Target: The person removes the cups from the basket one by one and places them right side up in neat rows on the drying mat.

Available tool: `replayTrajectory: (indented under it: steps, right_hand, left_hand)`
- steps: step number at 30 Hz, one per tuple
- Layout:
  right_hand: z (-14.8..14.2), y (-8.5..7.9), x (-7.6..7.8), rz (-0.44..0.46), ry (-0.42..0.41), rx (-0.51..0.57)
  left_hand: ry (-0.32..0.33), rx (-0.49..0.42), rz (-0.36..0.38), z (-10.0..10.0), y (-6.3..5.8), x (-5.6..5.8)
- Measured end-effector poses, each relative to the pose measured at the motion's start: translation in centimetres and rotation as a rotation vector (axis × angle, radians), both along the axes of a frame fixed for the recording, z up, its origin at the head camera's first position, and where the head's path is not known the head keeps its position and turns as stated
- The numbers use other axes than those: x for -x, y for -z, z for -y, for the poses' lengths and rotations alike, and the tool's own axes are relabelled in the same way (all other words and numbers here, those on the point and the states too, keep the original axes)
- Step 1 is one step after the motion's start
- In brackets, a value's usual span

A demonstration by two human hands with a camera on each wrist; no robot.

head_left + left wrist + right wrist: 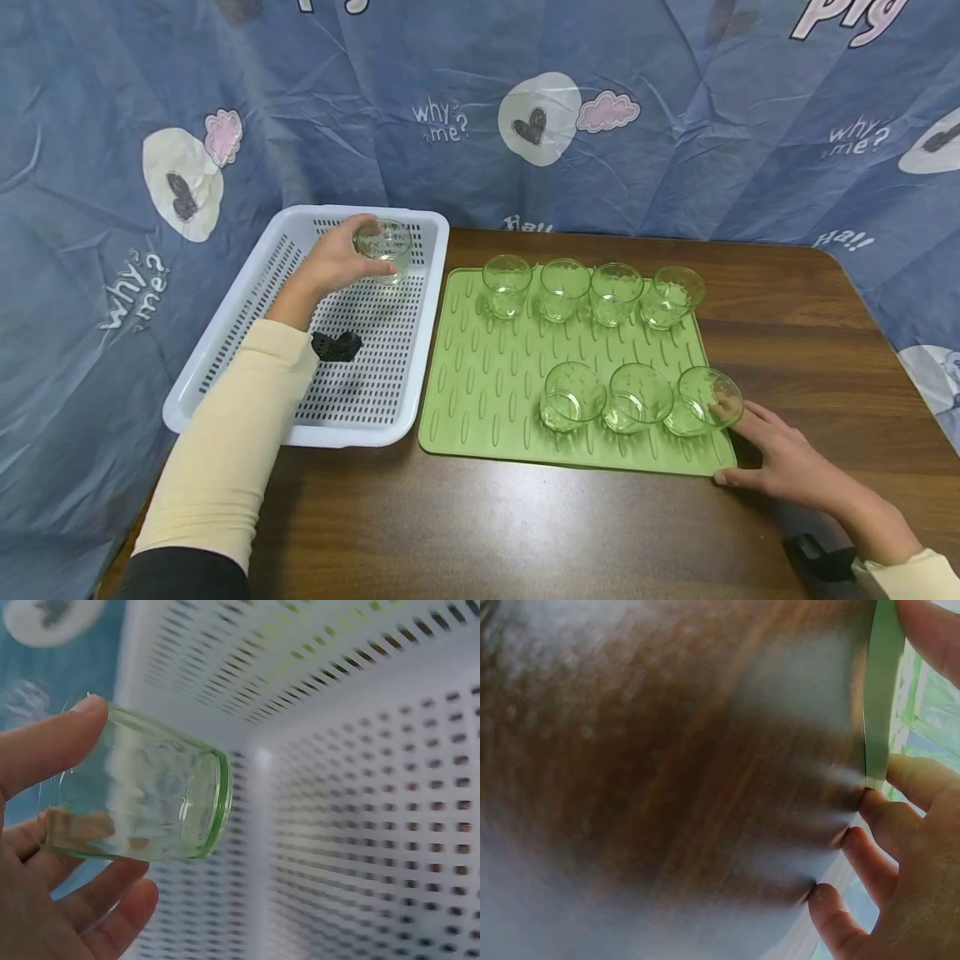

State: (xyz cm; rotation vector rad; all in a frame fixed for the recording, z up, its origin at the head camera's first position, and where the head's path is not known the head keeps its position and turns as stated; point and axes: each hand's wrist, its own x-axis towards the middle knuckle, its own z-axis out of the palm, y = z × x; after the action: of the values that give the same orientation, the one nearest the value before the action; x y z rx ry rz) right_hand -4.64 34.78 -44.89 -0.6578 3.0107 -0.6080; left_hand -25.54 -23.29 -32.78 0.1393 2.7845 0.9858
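My left hand [333, 262] grips a clear drinking glass [392, 246] over the far part of the white perforated basket [429, 325]. In the left wrist view the glass [161, 791] lies sideways in the picture, thumb on one side and fingers on the other. At the near right corner of the green drying mat [480, 396], my right hand [795, 462] rests with spread fingers. Its thumb is by the mat's corner; other fingertips touch the table, as the right wrist view shows. The nearest glass [703, 402] stands just beside it, partly covering its fingers.
Several more glasses stand on the mat in a back row [564, 289] and a front row [572, 397]. A small black object [337, 346] lies in the basket. Basket and mat sit side by side on a brown wooden table [525, 533], with a blue printed cloth [375, 108] behind.
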Motion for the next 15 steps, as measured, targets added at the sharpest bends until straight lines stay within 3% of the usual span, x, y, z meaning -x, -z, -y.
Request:
replayTrajectory:
  steps: [7,11,15]
  right_hand:
    - [0.0,-0.3,0.1,0.014,0.006,-0.013]
    - [-0.1,-0.1,0.1,0.000,0.001,-0.006]
    - [-0.1,0.1,0.1,-0.009,-0.006,-0.004]
  left_hand:
    - [0.065,-0.091,-0.118,-2.2,-5.0,-3.8]
    - [0.135,-0.148,-0.159,-4.0,-6.7,-5.7]
    - [0.176,-0.136,-0.191,-5.0,-7.7,-7.0]
